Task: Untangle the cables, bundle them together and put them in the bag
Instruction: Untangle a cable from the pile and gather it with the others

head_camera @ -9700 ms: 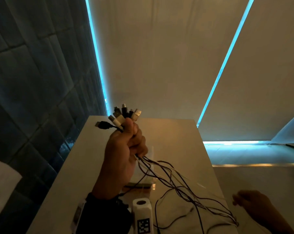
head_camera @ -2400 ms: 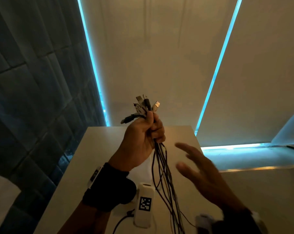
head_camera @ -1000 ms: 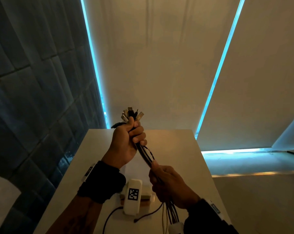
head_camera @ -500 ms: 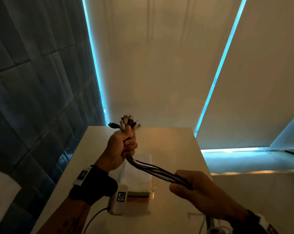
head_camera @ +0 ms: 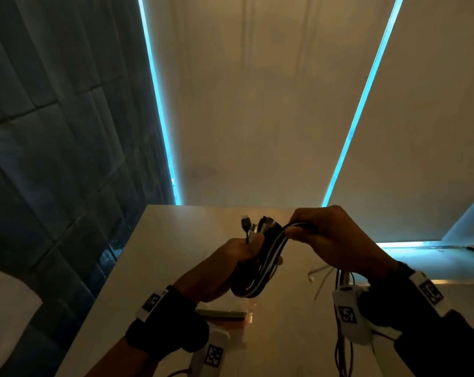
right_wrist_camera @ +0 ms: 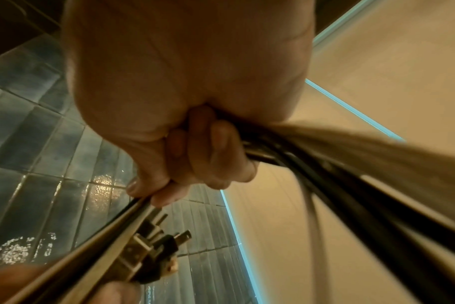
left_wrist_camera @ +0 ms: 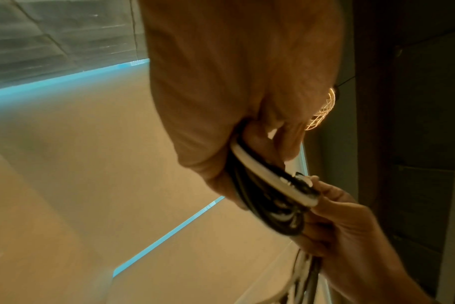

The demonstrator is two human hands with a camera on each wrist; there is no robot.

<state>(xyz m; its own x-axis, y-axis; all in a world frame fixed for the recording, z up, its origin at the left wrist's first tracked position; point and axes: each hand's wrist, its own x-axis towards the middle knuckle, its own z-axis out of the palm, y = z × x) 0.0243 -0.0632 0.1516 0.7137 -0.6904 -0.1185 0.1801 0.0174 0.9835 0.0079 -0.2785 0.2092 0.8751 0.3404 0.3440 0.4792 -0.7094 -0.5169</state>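
So the cables [head_camera: 260, 263] aren't one straight run anymore: half a second back they were stretched out between the two hands, now they're doubled over into a loop that hangs in the air just above the table [head_camera: 176, 268], not touching it as far as I can tell. The plug ends [head_camera: 257, 225] poke up out of the left hand [head_camera: 225, 268], which has its fingers curled tight around the folded part. The right hand [head_camera: 331, 240], which was down low and off to the side a moment ago, has come up and over next to the plugs, fingers wrapped round the strands it's feeding in, and the loose tails [head_camera: 342, 349] trail down past that wrist. The left wrist view shows a white cable [left_wrist_camera: 268, 170] riding on top of the black ones in the loop. My read: untangling looks pretty much done and this is the first wrap of the bundling step, with plenty of slack left to coil. There's a flat pale thing [head_camera: 222, 312] lying on the table under the hands that could be the bag, can't really tell, so nothing's packed yet.
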